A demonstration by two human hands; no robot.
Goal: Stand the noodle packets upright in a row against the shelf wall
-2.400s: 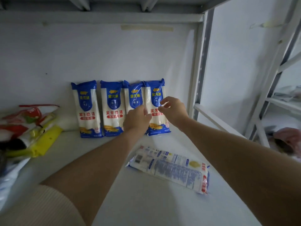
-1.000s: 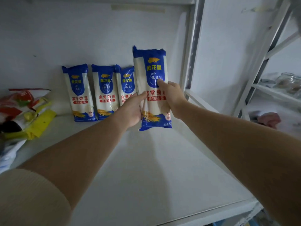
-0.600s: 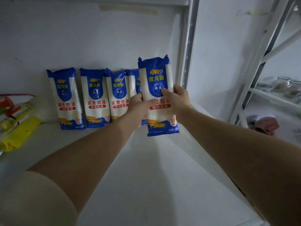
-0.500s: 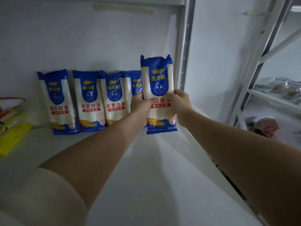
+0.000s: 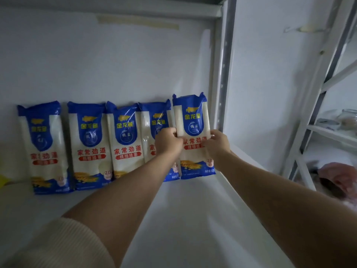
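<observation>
Several blue-and-white noodle packets stand upright in a row against the white back wall (image 5: 116, 64) of the shelf. The rightmost noodle packet (image 5: 193, 120) is upright at the row's right end, its bottom edge at the shelf floor (image 5: 183, 219). My left hand (image 5: 168, 141) grips its left edge and my right hand (image 5: 217, 145) grips its right edge, at mid-height. Just to its left, a neighbouring packet (image 5: 154, 122) is partly hidden behind my left hand. Further left stand a third packet (image 5: 125, 140), a fourth packet (image 5: 89, 146) and the leftmost packet (image 5: 43, 147).
A grey metal upright (image 5: 225, 74) stands just right of the held packet. A second rack (image 5: 318, 93) at the far right holds glass jars (image 5: 347, 118) and, lower down, a pink bundle (image 5: 338, 175). A yellow corner (image 5: 2, 179) shows at the left edge.
The last packet was lifted from lying flat on the shelf, turned upright in both hands, carried back toward the wall and lowered at the right end of the row. The view shifted right.
</observation>
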